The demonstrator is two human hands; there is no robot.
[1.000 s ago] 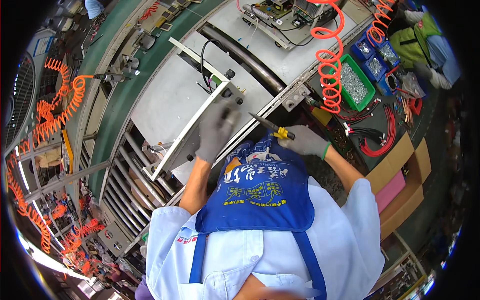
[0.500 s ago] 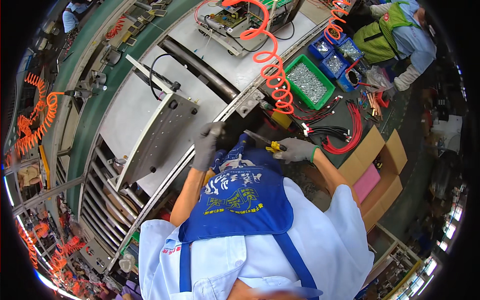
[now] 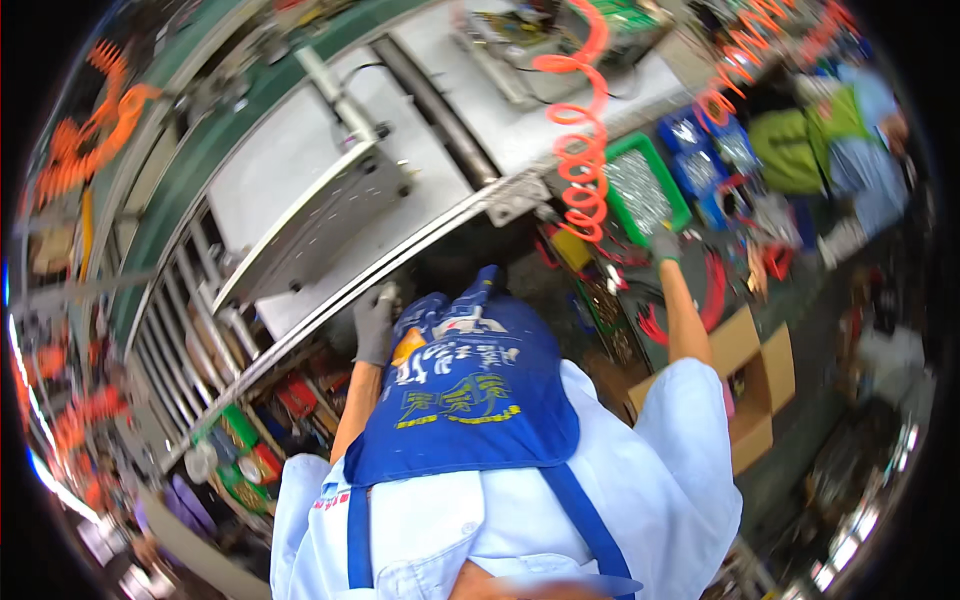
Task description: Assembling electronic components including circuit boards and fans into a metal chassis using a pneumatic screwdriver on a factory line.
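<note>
My left hand (image 3: 375, 328), in a grey glove, is by the front edge of the bench, its fingers curled together. A small pale bit shows at the fingertips, too blurred to name. My right hand (image 3: 663, 245), gloved too, reaches to the near edge of a green bin (image 3: 684, 212) filled with small metal parts. A speck of yellow shows at its fingers, which motion smears, so their grip is unclear. A perforated metal panel (image 3: 310, 235) with dark round feet stands tilted on the bench (image 3: 430, 165), beyond my left hand.
An orange coiled hose (image 3: 580, 165) hangs over the bench edge. Blue bins (image 3: 697, 170) stand beside the green one, with red cables (image 3: 714, 290) nearer me. An open carton (image 3: 770, 390) sits at the right. A co-worker (image 3: 840, 140) is at the far right.
My right hand has moved away and to the right, from before my apron to the green bin; it held a yellow-handled tool earlier. My left hand has drawn back slightly. The view has shifted.
</note>
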